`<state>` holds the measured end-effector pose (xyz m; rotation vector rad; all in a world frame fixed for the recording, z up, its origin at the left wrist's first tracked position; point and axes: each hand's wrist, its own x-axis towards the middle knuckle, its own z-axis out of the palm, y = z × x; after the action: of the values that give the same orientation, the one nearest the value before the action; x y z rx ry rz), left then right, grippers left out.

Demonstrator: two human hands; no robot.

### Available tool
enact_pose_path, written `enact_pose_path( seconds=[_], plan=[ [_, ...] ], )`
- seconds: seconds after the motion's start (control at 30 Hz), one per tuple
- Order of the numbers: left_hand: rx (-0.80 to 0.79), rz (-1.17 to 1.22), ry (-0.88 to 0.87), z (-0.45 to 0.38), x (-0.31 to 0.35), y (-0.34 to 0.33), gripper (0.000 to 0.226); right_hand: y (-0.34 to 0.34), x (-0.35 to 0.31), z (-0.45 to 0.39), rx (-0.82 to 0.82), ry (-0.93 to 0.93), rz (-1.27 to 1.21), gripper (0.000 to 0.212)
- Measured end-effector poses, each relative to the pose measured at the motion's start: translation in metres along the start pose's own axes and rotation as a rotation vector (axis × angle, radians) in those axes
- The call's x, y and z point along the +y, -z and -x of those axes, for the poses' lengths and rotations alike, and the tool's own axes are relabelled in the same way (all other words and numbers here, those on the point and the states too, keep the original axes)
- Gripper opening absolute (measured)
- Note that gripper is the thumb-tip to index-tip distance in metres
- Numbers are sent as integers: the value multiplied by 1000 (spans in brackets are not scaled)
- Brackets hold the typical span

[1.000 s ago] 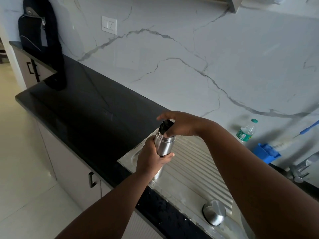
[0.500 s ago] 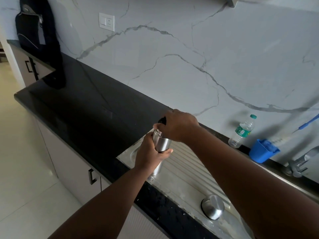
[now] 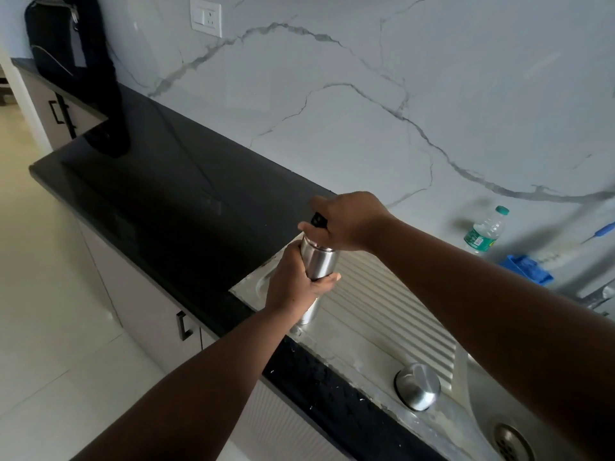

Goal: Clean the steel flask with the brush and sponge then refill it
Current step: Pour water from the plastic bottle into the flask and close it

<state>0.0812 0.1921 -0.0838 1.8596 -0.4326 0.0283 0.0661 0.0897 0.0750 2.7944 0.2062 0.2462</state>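
Note:
The steel flask [image 3: 318,261] stands upright at the left end of the ribbed steel drainboard [image 3: 382,311]. My left hand [image 3: 293,282] grips its body from the left. My right hand [image 3: 346,221] curls over the flask's top and holds its black stopper [image 3: 318,220], most of which is hidden under my fingers. A steel cup-shaped cap [image 3: 417,385] lies upside down near the drainboard's front edge. A blue-handled brush [image 3: 604,231] leans out of a blue holder [image 3: 529,268] at the back right. No sponge is visible.
A plastic water bottle [image 3: 486,230] with a green cap stands against the marble wall. The sink bowl's drain [image 3: 512,444] shows at the bottom right, a tap [image 3: 599,299] at the right edge. A black countertop [image 3: 159,201] stretches left, with a dark bag [image 3: 73,61] at its far end.
My right hand has closed down over the black stopper on the flask's mouth. The left hand keeps its hold on the flask.

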Motion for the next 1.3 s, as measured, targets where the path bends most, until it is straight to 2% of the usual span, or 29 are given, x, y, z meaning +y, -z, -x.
enact_pose_path(
  seconds=[0.13,0.23,0.33,0.4,0.47,0.57,0.63,0.7,0.8,0.93,1.0,1.1,1.17,1.3],
  plan=[
    [61,-42,-7,1,3,-7,75,-5,-18,-6,-10,-382,-41,38],
    [119,-83,-31,5,5,-12,72,-4,-30,-16,-150,-525,-9,28],
    [126,-76,-38,6,5,-11,71,-1,-36,-23,-221,-503,9,31],
    [143,-94,-46,7,6,-11,75,2,-28,-17,-226,-451,-35,50],
    [150,-94,-39,8,6,-11,77,3,-9,-7,-220,-316,-120,65],
    [152,-83,-36,7,4,-13,79,3,17,10,-150,-77,-209,62],
    [153,-86,-50,7,3,-13,81,-3,22,13,-82,2,-181,57],
    [145,-84,-47,8,3,-12,81,-11,16,13,-8,-22,-171,54],
    [122,-87,-45,8,1,-11,82,-18,6,14,84,-156,-200,51],
    [117,-99,-45,8,0,-9,82,-19,-5,16,93,-263,-154,55],
    [113,-95,-47,8,0,-8,81,-19,-4,17,24,-296,-226,62],
    [101,-73,-42,8,0,-6,79,-21,7,29,-104,-340,-711,74],
    [97,-45,-31,8,0,-6,78,-27,15,49,-153,-398,-893,79],
    [99,-9,-49,7,-4,-9,78,-55,27,104,-476,-416,-642,61]
  ],
)
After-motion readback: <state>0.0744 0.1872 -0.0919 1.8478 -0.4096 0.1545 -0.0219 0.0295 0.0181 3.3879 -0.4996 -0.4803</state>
